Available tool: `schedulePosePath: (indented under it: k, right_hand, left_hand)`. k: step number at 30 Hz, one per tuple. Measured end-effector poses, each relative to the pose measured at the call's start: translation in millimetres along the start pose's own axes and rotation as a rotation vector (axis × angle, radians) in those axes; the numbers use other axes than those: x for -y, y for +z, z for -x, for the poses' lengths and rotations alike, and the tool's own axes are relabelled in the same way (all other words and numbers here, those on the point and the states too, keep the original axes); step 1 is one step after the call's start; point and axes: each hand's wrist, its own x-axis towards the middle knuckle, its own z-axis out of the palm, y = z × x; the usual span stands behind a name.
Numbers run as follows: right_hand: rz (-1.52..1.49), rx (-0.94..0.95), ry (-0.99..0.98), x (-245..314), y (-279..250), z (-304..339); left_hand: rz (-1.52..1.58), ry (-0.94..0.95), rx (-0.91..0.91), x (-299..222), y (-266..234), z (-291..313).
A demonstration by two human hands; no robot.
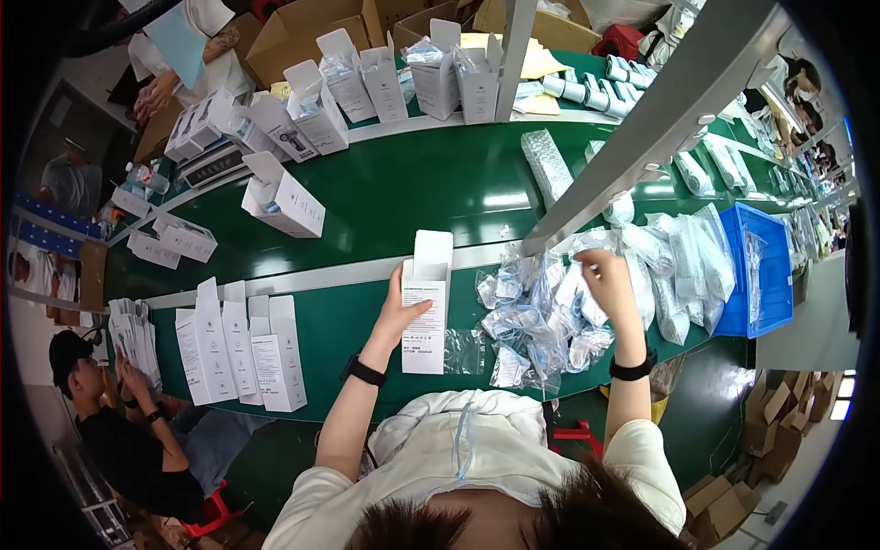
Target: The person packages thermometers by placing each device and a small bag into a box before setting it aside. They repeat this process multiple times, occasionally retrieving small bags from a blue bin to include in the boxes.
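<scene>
Two bare hands are at work over a green belt [394, 197]. The left hand [400, 312] is closed on the left edge of a white carton [425, 307], thumb on its printed face, fingers behind it. The carton lies flat under that grip with its top flap open and pointing away from the person. The right hand [607, 280] is raised over a heap of clear plastic pouches [541, 316]; its fingers are pinched narrow on one pouch at the top of the heap. The heap lies between the two hands, just to the right of the carton, touching it at its lower edge. A black wristband is worn on each forearm.

Further right of the right fingers, larger clear bags [683, 261] are stacked against a blue crate [765, 266]. Left of the left fingers, a row of flat white cartons [240, 348] rests on the belt edge. Beyond the fingers, across a pale divider strip, opened white boxes [284, 197] stand on the far belt. A grey metal beam [642, 119] crosses overhead above the right hand.
</scene>
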Motion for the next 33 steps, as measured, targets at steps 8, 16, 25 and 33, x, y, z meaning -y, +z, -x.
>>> schedulePosePath:
  k: [8,16,25,33]
  right_hand:
    - [0.309,-0.629,0.014,66,125,-185]
    - [0.232,-0.261,0.838,-14,122,-279]
    - [0.351,-0.164,0.361,13,143,-247]
    - [-1.519,-0.418,-0.187,162,86,-70]
  left_hand:
    - [-0.092,0.366,-0.059,-78,-28,29]
    - [-0.422,0.403,-0.009,-56,-56,36]
    - [-0.606,0.682,-0.195,-45,-39,11]
    - [-0.648,0.667,-0.419,-39,-26,22]
